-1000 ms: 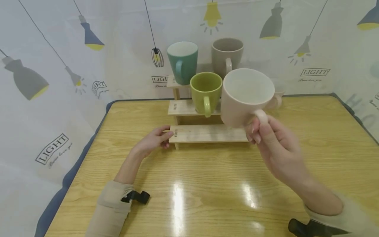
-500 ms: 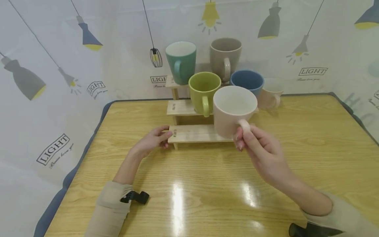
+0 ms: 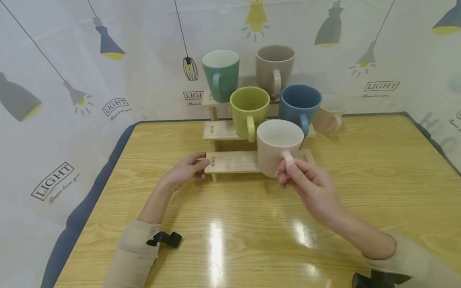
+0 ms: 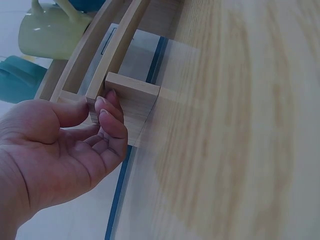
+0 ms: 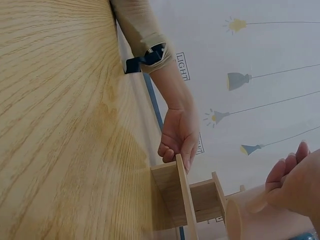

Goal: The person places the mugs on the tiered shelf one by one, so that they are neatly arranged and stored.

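My right hand (image 3: 317,190) pinches the handle of a pale pink mug (image 3: 271,150) between thumb and fingers. The mug is upright, in front of the right half of the lowest board; in the right wrist view its base (image 5: 233,220) appears apart from that board. On the left, my left hand (image 3: 183,170) grips the end of the bottom board of a three-step wooden rack (image 3: 234,162), thumb above and fingers curled beneath, as the left wrist view shows. Behind the pink mug, a green mug (image 3: 245,114) and a blue mug (image 3: 293,110) stand on the middle step.
On the top step are a teal mug (image 3: 225,80) and a grey-brown mug (image 3: 268,72). Another pale pink mug (image 3: 325,118) stands on the wooden table (image 3: 173,236) right of the rack. A lamp-printed cloth (image 3: 151,52) hangs behind.
My right hand has brought the pink mug left and down toward the lowest board, uncovering the blue mug behind it. The left hand has stayed at the rack's end.
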Action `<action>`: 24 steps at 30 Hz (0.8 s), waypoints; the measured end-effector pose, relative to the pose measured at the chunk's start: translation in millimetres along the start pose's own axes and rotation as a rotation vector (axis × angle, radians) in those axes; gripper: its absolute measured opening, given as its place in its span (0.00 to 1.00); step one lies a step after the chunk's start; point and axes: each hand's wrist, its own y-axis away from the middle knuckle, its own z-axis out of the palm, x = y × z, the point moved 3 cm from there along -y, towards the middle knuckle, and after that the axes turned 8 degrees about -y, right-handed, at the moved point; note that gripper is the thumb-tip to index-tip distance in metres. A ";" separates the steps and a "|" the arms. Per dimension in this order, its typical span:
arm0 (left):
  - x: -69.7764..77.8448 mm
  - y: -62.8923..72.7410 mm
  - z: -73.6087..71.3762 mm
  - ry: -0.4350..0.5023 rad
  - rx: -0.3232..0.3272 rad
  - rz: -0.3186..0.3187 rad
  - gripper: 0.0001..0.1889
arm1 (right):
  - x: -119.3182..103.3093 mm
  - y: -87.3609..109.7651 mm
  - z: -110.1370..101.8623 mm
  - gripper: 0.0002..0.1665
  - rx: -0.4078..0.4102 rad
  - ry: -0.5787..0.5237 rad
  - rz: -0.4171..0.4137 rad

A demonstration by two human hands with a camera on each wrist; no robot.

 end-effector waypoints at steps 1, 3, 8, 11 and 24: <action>0.1 0.1 -0.1 -0.002 0.000 0.001 0.35 | 1.3 0.2 -0.5 0.14 0.002 0.002 0.006; 0.1 0.2 -0.2 -0.007 0.000 0.003 0.34 | 3.4 0.5 -1.2 0.14 0.007 0.006 0.023; 0.3 0.5 -0.1 -0.010 0.000 0.004 0.34 | 8.4 0.8 -3.6 0.13 0.016 0.024 0.050; 0.4 0.7 -0.1 -0.007 0.000 0.003 0.34 | 11.1 1.1 -5.9 0.13 0.030 0.042 0.064; 0.4 1.3 -0.1 -0.007 -0.004 -0.004 0.35 | 25.2 -2.8 -15.4 0.16 0.068 0.083 0.099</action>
